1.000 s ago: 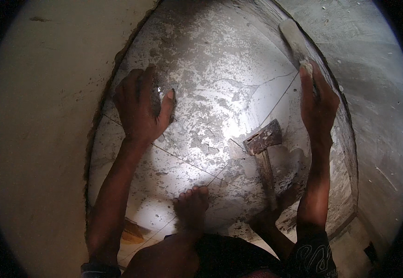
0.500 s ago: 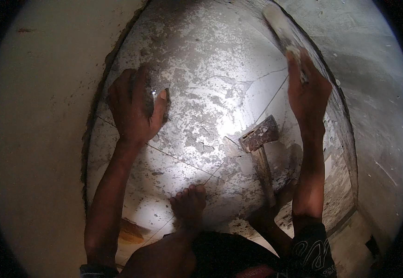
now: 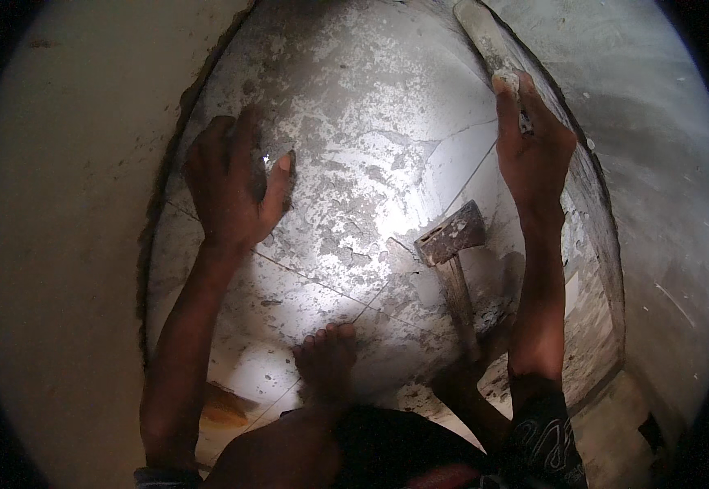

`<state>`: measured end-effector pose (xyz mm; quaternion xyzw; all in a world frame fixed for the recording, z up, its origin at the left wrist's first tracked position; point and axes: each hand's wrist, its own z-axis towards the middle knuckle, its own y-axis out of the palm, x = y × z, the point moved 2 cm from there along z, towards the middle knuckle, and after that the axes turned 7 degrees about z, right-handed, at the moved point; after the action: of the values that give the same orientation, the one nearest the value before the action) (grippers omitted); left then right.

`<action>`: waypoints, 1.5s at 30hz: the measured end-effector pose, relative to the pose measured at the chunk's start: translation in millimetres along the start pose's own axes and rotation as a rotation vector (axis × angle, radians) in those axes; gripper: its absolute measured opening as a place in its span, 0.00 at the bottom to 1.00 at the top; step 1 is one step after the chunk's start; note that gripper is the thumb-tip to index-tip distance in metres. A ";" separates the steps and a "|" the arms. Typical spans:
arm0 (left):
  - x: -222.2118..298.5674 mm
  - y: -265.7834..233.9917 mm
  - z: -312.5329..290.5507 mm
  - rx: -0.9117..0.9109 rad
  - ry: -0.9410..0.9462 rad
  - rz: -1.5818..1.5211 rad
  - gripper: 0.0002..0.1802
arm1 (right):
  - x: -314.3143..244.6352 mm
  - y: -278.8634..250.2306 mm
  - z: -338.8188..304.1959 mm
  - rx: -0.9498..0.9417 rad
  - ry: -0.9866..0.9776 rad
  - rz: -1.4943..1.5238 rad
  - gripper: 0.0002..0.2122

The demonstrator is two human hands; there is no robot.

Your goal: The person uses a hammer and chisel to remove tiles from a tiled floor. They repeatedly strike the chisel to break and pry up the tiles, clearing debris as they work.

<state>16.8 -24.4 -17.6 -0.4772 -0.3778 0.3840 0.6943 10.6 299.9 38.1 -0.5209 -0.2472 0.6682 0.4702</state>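
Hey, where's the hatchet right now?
In the head view, the hatchet lies on the floor right of centre, just left of the right forearm and lower in the picture than the right hand.

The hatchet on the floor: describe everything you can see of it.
The hatchet has a dark, rusty-looking metal head with pale flecks, wider toward its right end, and a narrow slot along its upper left edge. Its straight, worn handle looks wooden. It lies on the patchy floor, head farther from the person, handle slanting back toward the person's right foot; whether handle and foot touch is unclear. Neither the left hand nor the right hand touches it.
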 end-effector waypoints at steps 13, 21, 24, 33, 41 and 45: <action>6.4 -3.3 6.5 0.029 0.003 -0.050 0.34 | 20.1 -8.2 4.2 0.029 -0.199 0.004 0.15; -0.8 -3.1 -1.4 0.012 0.018 0.017 0.34 | -20.9 -17.8 -15.6 -0.062 -0.194 -0.151 0.18; -1.3 -3.0 -2.5 0.017 0.017 0.002 0.35 | -14.7 -20.2 -21.4 -0.052 -0.273 -0.042 0.21; -2.4 0.5 -3.5 0.007 -0.001 0.000 0.35 | -12.3 -9.8 -18.7 -0.010 -0.271 -0.048 0.22; -3.2 4.1 -4.4 -0.015 0.001 0.027 0.37 | -6.9 -3.4 -7.6 0.042 -0.336 0.025 0.21; -5.3 4.6 -5.6 -0.009 0.017 0.034 0.37 | -3.6 -6.0 -7.7 0.027 -0.352 -0.060 0.20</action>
<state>18.7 -30.1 -24.3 -0.4899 -0.3656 0.3901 0.6886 20.0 298.1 42.0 -0.3822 -0.3321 0.7379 0.4462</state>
